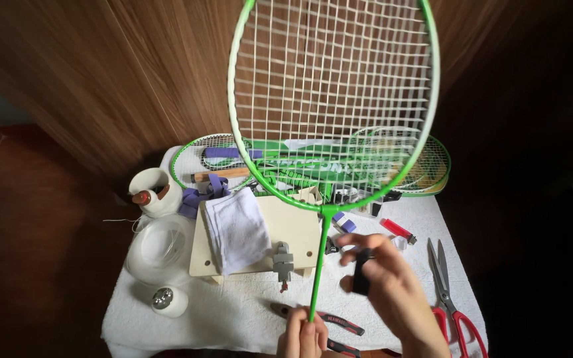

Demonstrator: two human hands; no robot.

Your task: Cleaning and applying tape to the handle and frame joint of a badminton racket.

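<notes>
Two hands hold a green badminton racket (331,99) upright over a cluttered table (247,315).

The left hand (303,337) is clenched round the thin green shaft low down, the best place to hold it; the right hand (392,285) pinches a small black piece (361,273) just beside the shaft. The racket looks light and stiff, its white strings taut and easily damaged. Red-handled scissors (447,298) lie at the right.

Small blue-and-white packet (344,223) and red packet (396,229) on the white-clothed table (233,318).
</notes>
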